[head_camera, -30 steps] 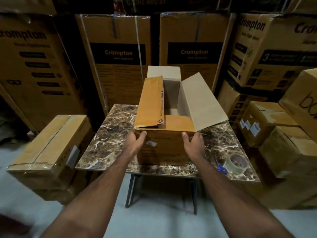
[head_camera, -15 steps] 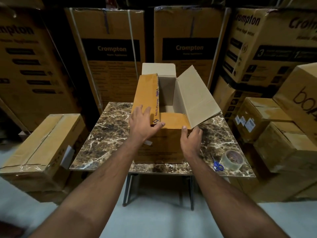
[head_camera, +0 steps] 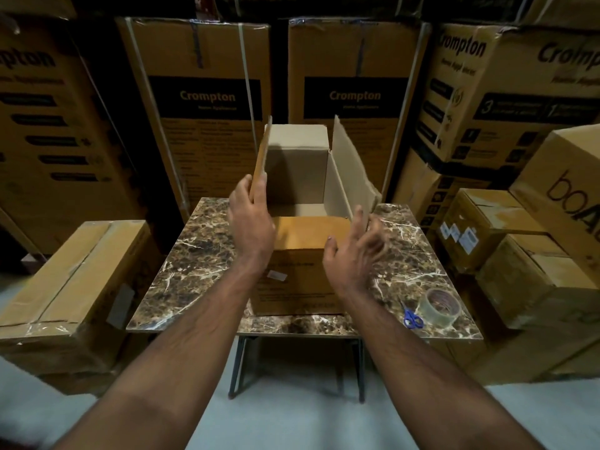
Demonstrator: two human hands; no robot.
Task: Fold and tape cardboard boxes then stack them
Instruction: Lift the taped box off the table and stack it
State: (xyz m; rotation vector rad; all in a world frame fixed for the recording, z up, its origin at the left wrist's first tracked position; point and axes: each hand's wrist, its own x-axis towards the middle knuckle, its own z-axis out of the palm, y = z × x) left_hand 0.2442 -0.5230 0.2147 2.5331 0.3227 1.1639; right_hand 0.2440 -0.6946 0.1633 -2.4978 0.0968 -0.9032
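An open cardboard box [head_camera: 293,280] stands on the marble-patterned table [head_camera: 194,264]. Its near flap [head_camera: 308,232] is folded inward. The far flap [head_camera: 298,138] stands up, and the right flap [head_camera: 350,170] leans slightly outward. The left flap [head_camera: 259,160] stands nearly upright, and my left hand [head_camera: 250,222] holds its near edge. My right hand [head_camera: 354,251] hovers by the box's near right corner, just below the right flap, with fingers spread and blurred, holding nothing.
A clear tape roll [head_camera: 438,306] and blue-handled scissors [head_camera: 411,318] lie at the table's right front. A taped box [head_camera: 65,277] sits low on the left. Stacked cartons [head_camera: 201,99] wall in the back, with more boxes [head_camera: 519,254] on the right.
My left hand has lifted the left flap from lying over the opening to nearly upright. My right hand has left the box's front edge and risen toward the right flap.
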